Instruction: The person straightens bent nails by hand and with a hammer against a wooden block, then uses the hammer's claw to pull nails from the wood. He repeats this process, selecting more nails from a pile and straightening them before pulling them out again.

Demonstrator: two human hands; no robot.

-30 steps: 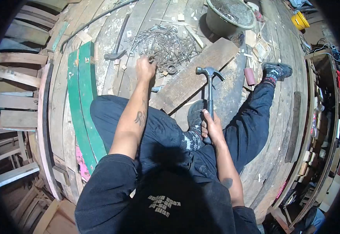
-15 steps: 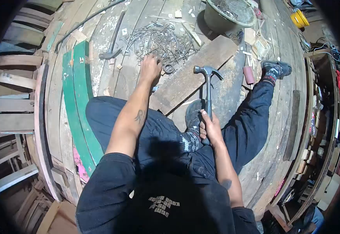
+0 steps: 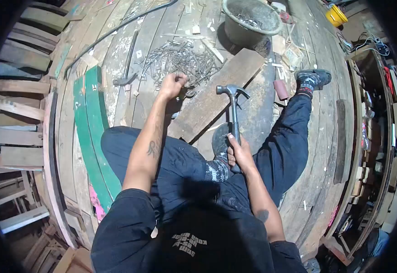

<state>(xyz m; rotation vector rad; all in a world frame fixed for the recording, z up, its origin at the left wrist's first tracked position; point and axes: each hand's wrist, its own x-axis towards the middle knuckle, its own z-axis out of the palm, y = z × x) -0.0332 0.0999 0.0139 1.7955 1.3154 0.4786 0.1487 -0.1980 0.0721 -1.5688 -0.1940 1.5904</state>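
My left hand (image 3: 174, 85) is over the lower edge of a pile of nails (image 3: 180, 61) on the wooden floor. Its fingers are pinched together; what lies between them is too small to make out. My right hand (image 3: 241, 154) is wrapped round the handle of a claw hammer (image 3: 234, 107), whose head points up and away from me. Beneath the hammer's head and to its left lies a wide plank (image 3: 221, 93), set diagonally.
A bucket (image 3: 248, 36) stands beyond the plank. Another hammer-like tool (image 3: 128, 68) rests left of the nails. Green boards (image 3: 91, 123) lie by my left knee. A pink cylinder (image 3: 280, 90) sits near my right foot. Shelving (image 3: 371, 136) stands at the right.
My left hand has lifted from the nails, its fingers now drawn together. My right hand still holds the hammer. The whole view has shifted slightly.
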